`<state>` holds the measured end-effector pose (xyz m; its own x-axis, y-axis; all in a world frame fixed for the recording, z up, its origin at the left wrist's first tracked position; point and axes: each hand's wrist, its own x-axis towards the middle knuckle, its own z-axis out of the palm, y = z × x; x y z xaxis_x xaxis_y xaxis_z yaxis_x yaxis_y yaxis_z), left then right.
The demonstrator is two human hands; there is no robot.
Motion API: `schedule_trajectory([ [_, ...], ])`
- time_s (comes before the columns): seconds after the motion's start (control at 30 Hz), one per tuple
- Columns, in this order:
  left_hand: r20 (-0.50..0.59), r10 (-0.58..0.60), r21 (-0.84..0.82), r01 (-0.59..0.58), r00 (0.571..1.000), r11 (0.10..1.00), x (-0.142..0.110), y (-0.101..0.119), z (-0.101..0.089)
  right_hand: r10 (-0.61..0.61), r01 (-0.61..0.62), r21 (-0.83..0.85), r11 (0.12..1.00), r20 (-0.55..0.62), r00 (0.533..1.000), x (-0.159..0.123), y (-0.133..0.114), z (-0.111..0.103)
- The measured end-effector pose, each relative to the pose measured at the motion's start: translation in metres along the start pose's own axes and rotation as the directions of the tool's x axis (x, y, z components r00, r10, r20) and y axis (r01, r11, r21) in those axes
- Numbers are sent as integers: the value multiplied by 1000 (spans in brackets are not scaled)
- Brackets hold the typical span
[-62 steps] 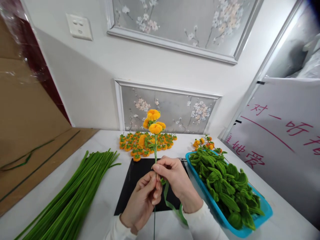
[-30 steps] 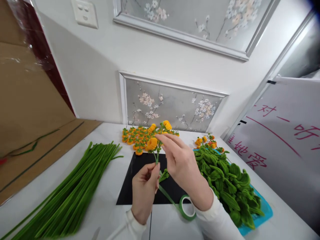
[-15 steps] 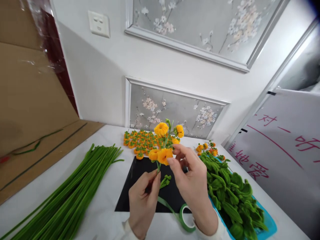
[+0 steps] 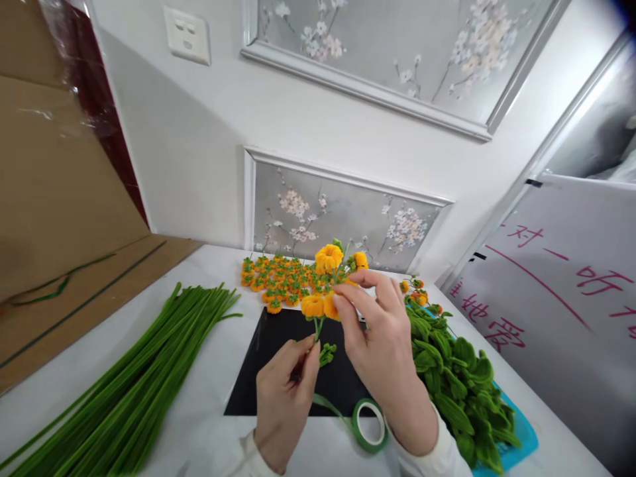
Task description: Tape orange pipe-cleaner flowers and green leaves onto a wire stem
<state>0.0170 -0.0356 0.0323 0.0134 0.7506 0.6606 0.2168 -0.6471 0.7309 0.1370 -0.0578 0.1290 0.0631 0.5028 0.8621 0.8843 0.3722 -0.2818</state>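
My left hand point(image 4: 285, 397) pinches the thin green stem of a sprig of yellow pipe-cleaner flowers point(image 4: 325, 278), holding it upright over a black mat point(image 4: 258, 377). My right hand point(image 4: 382, 344) reaches in from the right, its thumb and forefinger closed on one of the lower yellow blooms point(image 4: 328, 305). A strip of green floral tape runs from the stem down to the tape roll point(image 4: 370, 424) lying on the table by my right wrist.
A thick bundle of green pipe cleaners point(image 4: 129, 391) lies at the left. A heap of small orange-yellow flowers point(image 4: 273, 281) sits behind the mat. A blue tray point(image 4: 519, 430) of green leaves is at the right. A cardboard sheet leans far left.
My right hand let go of the stem and the tape, rose to the flower heads and now pinches a bloom. The tape roll rests on the table. The sprig tilted slightly right.
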Motion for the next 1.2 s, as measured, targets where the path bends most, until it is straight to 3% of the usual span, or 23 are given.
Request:
schedule_trajectory([
  [0.13,15,-19,15,19,1000,1000,0,0,0,-151,178,-174,969,155,976,3,-8,-3],
  [0.23,12,-55,7,55,998,998,0,1,1,-181,228,-218,949,216,960,2,-10,2],
  [0.4,19,-198,-169,199,980,965,3,2,2,-248,268,-140,953,150,957,-4,-4,11],
  [0.53,-13,-312,-248,300,950,921,6,2,1,-383,382,-75,921,10,924,-19,2,15],
  [0.63,-46,-222,-150,213,974,966,5,3,-3,-376,377,-18,926,-121,919,-35,6,18],
  [0.77,-82,29,105,-20,996,994,6,1,-9,-315,332,67,941,-181,932,-48,8,20],
  [0.93,-71,340,345,-297,938,890,11,1,-9,-373,354,-150,923,-130,919,-36,0,13],
  [1.1,-16,373,391,-338,928,856,10,3,-6,-321,331,-216,919,80,944,-14,-11,14],
  [1.2,-43,252,284,-229,967,931,8,2,-5,-346,362,-150,920,125,930,-9,-11,17],
])
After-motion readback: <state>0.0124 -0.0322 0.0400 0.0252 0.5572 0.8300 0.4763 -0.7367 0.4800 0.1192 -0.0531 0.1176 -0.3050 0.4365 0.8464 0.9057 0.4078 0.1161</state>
